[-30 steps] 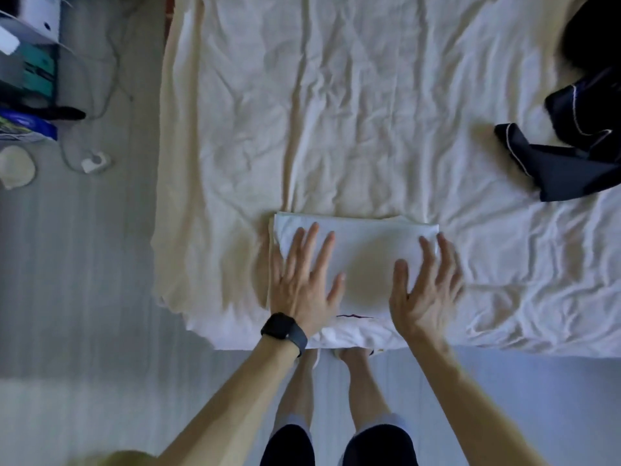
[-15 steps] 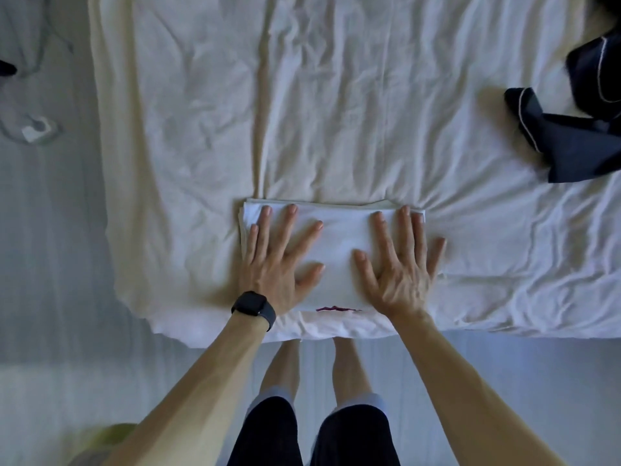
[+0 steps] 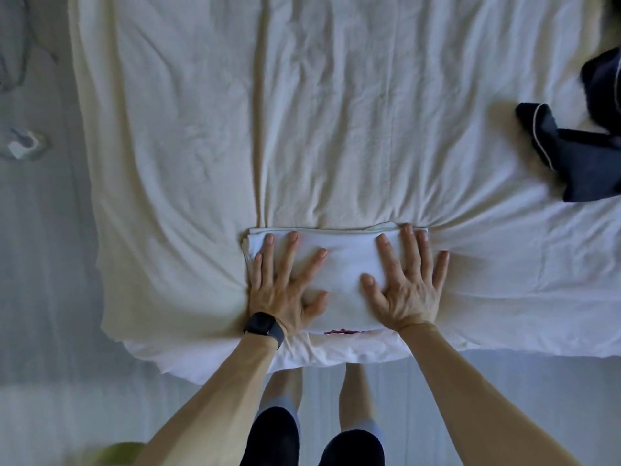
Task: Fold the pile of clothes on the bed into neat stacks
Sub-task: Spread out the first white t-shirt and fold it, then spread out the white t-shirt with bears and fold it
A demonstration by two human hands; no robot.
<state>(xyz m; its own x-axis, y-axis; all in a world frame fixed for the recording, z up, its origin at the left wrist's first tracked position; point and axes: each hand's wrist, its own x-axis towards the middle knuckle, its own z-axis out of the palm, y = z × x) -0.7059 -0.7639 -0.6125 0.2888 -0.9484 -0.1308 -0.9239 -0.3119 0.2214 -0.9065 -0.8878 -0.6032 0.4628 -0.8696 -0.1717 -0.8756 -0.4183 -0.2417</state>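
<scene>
A folded white garment [image 3: 342, 267] lies as a flat rectangle near the front edge of the bed [image 3: 201, 146], with a small dark red mark at its near edge. My left hand [image 3: 285, 284], with a dark watch on the wrist, presses flat on its left half with fingers spread. My right hand [image 3: 408, 284] presses flat on its right half, the little finger reaching onto the sheet. A dark navy garment with white piping [image 3: 578, 156] lies crumpled at the bed's far right, partly cut off by the frame.
The cream sheet is wrinkled and hangs over the bed's left and front edges. Grey floor runs along the left, with a small white object and a cable [image 3: 25, 148] on it. My legs stand against the bed's front edge.
Both hands slid further onto the folded garment and now press it flat, spread wider apart. The view shifted so that the bed sits more to the left and closer.
</scene>
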